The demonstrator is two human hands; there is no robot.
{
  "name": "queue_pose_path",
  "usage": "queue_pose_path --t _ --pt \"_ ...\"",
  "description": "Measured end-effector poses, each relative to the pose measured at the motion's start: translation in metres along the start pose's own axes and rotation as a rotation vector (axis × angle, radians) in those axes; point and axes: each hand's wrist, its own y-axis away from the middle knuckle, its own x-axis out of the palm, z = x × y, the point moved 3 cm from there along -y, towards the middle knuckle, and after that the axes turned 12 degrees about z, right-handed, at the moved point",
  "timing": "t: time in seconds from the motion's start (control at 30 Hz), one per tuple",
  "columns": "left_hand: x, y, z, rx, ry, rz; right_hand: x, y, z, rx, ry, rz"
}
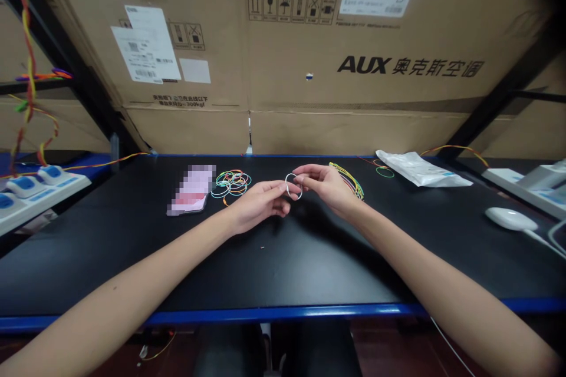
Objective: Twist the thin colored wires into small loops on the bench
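Observation:
Above the middle of the black table, my left hand [265,203] and my right hand [325,185] pinch a thin white wire loop [293,197] from either side. The fingers of both hands are closed on it and nearly meet at its top. Left of my left hand lies a pile of coloured wire loops [230,184], in white, green, red and orange. Partly hidden behind my right hand is a bundle of yellow, green and red wires [351,181].
A phone [191,189], its screen blurred out, lies at left. Power strips [44,191] stand at the left edge and at the right. A white plastic bag [420,168] and a white mouse-shaped device [510,218] lie at right. Cardboard [292,129] walls the back.

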Motion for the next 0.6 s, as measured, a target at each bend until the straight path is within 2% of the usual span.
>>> queue_pose_path --t 0.1,0.23,0.33,0.4,0.5,0.6 --pt "-0.002 0.0 -0.001 0.034 -0.114 -0.062 0.002 0.0 -0.001 -0.012 0.027 0.015" --pt "-0.006 0.0 -0.002 0.047 -0.291 -0.237 0.002 0.002 0.003 -0.049 0.087 -0.006" --pt "-0.009 0.001 -0.002 0.036 -0.289 -0.31 0.002 0.002 0.006 -0.068 0.088 -0.022" --pt "-0.009 0.0 0.0 0.026 -0.181 -0.262 0.002 0.002 0.007 -0.067 0.078 -0.023" --pt "-0.005 0.0 0.001 0.029 -0.011 -0.105 0.001 0.001 0.005 -0.046 0.057 -0.026" --pt "0.001 0.0 0.002 0.018 -0.021 -0.014 0.002 0.0 0.002 -0.022 0.053 -0.014"
